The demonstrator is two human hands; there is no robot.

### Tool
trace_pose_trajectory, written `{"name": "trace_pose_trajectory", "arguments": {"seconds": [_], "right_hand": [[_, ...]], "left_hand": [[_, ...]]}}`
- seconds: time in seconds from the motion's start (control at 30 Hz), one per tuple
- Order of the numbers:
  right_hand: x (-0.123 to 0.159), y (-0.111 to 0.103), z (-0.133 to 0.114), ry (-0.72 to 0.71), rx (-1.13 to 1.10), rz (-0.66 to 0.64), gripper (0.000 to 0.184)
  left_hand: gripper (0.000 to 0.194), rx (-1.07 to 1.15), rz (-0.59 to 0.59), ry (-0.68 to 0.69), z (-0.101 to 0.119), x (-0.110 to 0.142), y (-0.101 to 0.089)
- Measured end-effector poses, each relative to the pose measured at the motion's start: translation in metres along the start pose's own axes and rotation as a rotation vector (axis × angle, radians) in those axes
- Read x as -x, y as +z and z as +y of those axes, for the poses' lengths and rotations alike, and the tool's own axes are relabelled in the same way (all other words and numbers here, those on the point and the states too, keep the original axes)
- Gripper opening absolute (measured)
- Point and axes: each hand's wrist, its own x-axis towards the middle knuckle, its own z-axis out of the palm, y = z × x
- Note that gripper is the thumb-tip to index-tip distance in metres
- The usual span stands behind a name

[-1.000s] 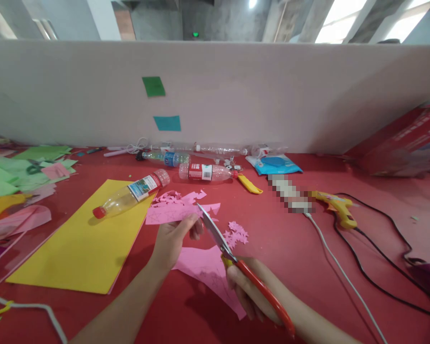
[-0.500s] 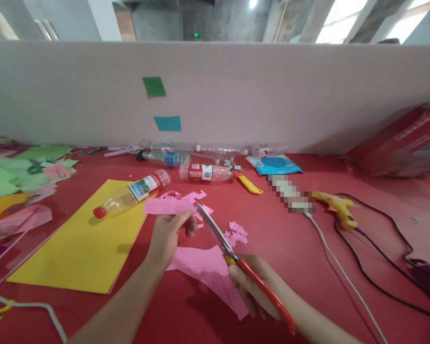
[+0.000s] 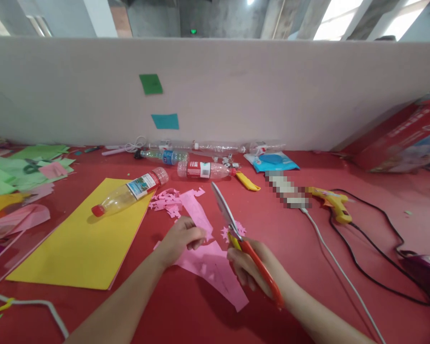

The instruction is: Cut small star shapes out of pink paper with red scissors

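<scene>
My right hand grips scissors with red and yellow handles. Their blades point up and away, nearly together. Left of them, my left hand is closed, thumb against curled fingers, at the lower part of a narrow pink paper strip; the exact pinch point is partly hidden. Under and in front of my hands lies a larger pink paper sheet with faint drawn lines. Small pink star cutouts are heaped behind the scissors. Pink paper scraps lie beyond my left hand.
Yellow paper lies to the left, a plastic bottle across its top edge. More bottles line the white partition. A yellow utility knife, blue wipes pack, glue gun and cables are to the right.
My left hand has come nearer and to the right, and the pink strip has turned from crosswise to slanting away. The scissors have moved off the strip and tilted more upright.
</scene>
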Motion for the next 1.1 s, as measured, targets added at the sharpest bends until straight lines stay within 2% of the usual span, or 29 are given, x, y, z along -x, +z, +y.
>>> {"name": "trace_pose_trajectory", "arguments": {"seconds": [0.1,0.2,0.37,0.47,0.63,0.73,0.97,1.1], "right_hand": [[-0.004,0.000,-0.001,-0.019,-0.031,0.013,0.023],[-0.007,-0.002,-0.001,-0.061,-0.082,-0.010,0.027],[-0.010,-0.003,-0.005,-0.084,-0.080,-0.024,0.030],[-0.009,-0.001,-0.010,-0.096,-0.080,-0.045,0.032],[-0.011,0.003,-0.023,-0.070,-0.059,-0.049,0.033],[-0.016,0.005,-0.026,-0.100,-0.069,-0.055,0.032],[-0.026,0.008,-0.017,-0.143,-0.107,-0.092,0.031],[-0.027,0.010,-0.008,-0.196,-0.185,0.022,0.032]], "left_hand": [[0.027,-0.125,-0.091,-0.026,-0.001,0.000,0.005],[0.026,-0.194,-0.138,-0.019,0.000,0.000,0.006],[0.022,-0.223,-0.272,-0.034,0.001,0.002,0.007],[0.016,-0.216,-0.313,-0.058,-0.001,0.004,0.009],[0.018,-0.219,-0.321,-0.055,-0.004,0.003,0.006],[0.020,-0.213,-0.305,-0.017,-0.005,0.002,0.001],[0.019,-0.176,-0.299,0.009,-0.008,-0.002,-0.001],[0.016,-0.111,-0.265,0.021,-0.009,-0.003,0.005]]}}
